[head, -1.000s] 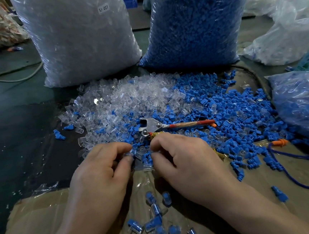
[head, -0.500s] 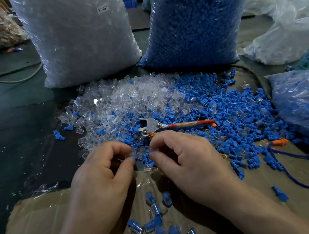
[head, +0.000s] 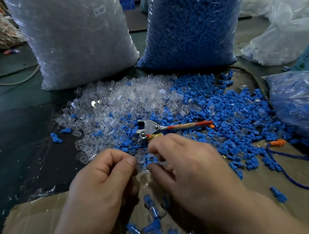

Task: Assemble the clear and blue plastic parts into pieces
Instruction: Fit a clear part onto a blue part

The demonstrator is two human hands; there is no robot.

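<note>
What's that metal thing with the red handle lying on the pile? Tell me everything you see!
The tool looks like pliers: a silvery metal head with a square notch and round rivets, pointing left, and a thin handle, red with a worn brownish middle, stretching right. A second, yellowish-wrapped part hides behind the right hand. It lies flat on the loose blue and clear parts; no hand grips it.

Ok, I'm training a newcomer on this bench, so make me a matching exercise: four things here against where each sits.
Things: 1 bag of clear parts; 2 bag of blue parts; 3 pliers; 4 finished pieces.
Places: A on the loose pile; B back left; C on the cardboard, nearest; D back centre.
Pairs: 1-B, 2-D, 3-A, 4-C.
</note>
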